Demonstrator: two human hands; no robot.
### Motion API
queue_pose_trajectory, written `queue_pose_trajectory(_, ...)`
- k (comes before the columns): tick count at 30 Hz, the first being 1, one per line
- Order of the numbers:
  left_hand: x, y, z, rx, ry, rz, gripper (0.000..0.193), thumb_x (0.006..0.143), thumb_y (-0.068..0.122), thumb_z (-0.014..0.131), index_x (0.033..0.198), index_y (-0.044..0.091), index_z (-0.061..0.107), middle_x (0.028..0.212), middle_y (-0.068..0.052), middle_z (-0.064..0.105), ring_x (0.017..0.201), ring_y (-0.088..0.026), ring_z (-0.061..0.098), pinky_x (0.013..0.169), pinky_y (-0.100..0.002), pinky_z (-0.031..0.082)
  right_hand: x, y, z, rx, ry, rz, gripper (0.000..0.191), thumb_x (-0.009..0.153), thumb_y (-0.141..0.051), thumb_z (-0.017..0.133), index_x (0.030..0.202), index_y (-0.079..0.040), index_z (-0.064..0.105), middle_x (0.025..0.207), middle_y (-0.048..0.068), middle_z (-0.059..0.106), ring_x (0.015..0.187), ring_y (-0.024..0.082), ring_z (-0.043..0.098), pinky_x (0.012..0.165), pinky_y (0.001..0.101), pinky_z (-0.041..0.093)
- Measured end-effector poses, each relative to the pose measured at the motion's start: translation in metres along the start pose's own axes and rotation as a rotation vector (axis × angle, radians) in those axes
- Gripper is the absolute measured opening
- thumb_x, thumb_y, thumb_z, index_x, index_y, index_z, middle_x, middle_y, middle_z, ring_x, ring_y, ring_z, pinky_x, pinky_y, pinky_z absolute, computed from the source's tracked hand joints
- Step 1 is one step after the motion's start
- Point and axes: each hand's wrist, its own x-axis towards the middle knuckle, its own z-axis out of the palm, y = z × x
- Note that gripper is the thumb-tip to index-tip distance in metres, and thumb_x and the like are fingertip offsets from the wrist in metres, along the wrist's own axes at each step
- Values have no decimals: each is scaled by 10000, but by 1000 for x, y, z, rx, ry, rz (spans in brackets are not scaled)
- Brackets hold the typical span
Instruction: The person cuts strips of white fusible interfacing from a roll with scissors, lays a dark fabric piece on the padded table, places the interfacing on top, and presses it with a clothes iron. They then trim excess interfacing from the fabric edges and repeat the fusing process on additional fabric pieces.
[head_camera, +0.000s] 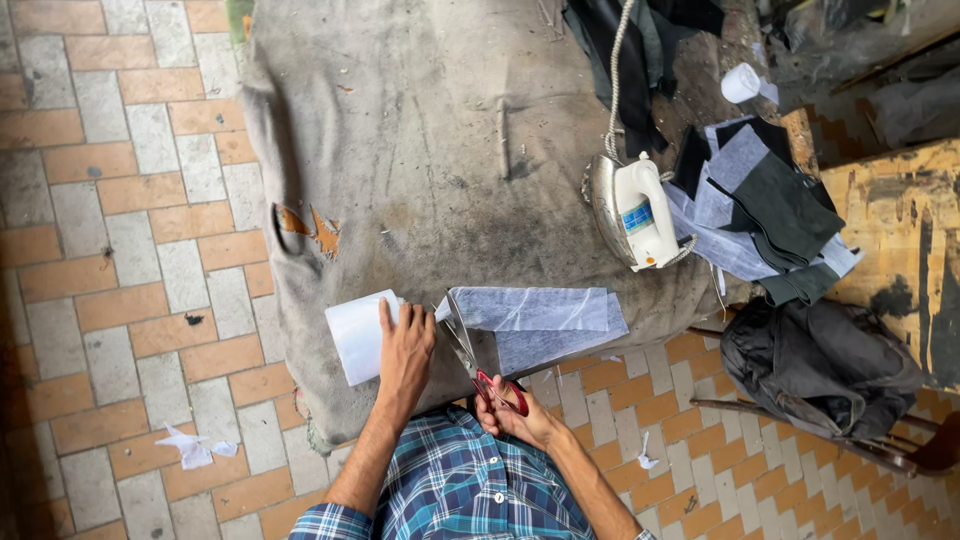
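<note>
We look straight down on a desk (430, 130) covered with a worn grey cloth, torn at its left side, standing on a floor of orange and grey paving bricks (110, 250). Our left hand (405, 350) lies flat, fingers spread and holding nothing closed in its grip, pressing on a white roll of interfacing (355, 340) at the near edge of the desk. From that roll a grey strip of interfacing (535, 322) runs out to the right across the cloth, partly doubled over on itself. Our right hand (515, 412) has its grip closed through the red handles of a pair of scissors (480, 372), whose blades point up and away from us into the near end of the strip, just beside the left hand; the blades look slightly parted, though we cannot tell how far. Further back on the desk an iron (630, 212) with a white body lies on its side, its cord (615, 70) running away to the top of the view. To its right sits a pile of cut fabric pieces (765, 205), grey and dark, and beyond that a small white roll (741, 83). A dark bag (820, 365) rests on a chair at the right, below the desk edge. White paper scraps (195, 447) lie on the bricks at the left. Our sleeves are blue plaid.
</note>
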Motion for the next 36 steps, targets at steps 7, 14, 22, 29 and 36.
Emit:
queue_pose_trajectory(7,-4,3,3,-4,9,-16,376,765,74,677,1137,31,641,1184,-118,631,1259,-294,511,1221,-615,175,7,-1,19,-174,205,20,519,1013,-559,582,793,-89,554,630,-22,491,520,96,465,495,256,414)
queue_pose_trajectory(14,-3,15,-2,-25,10,-41,304,829,92,675,1128,49,651,1176,-98,641,1272,-279,513,1245,-603,176,-20,-25,7,-286,260,-64,457,1007,-508,591,781,-112,576,597,-56,526,471,60,515,443,214,434)
queue_pose_trajectory(22,8,60,-6,-95,-126,-150,475,907,513,652,989,55,746,1034,-99,683,1235,-297,510,1234,-617,101,2,-143,-89,-891,593,-40,292,964,-359,687,917,-72,657,650,1,641,561,126,621,524,302,497)
queue_pose_trajectory(29,61,136,9,51,-96,-371,418,943,489,671,939,75,728,891,-73,698,1082,-275,592,1249,-664,98,-2,-236,-155,-1386,661,-915,365,829,-13,709,1192,0,674,1174,209,624,1097,402,562,930,434,472)
queue_pose_trajectory(36,98,179,27,-161,81,-420,321,903,348,709,981,44,638,937,-132,683,985,-335,647,1101,-606,344,-107,-191,-240,-1310,935,-686,477,774,-119,833,1205,-48,639,1221,163,594,1164,388,567,989,442,458)
